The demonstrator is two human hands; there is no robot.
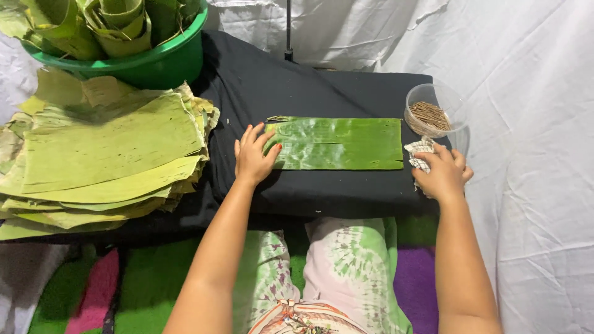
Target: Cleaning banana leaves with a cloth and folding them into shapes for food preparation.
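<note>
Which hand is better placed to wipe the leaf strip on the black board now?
Right, probably. The right hand already grips the checked cloth at the strip's right end, while the left hand lies flat, pinning the banana leaf strip at its left end.

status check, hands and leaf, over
Left hand flat on the leaf strip's left end. Right hand on a cloth past its right end. Stick bowl beside the strip, nothing on it.

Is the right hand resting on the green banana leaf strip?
No, the right hand grips a checked cloth beside the rectangular green banana leaf strip.
</note>
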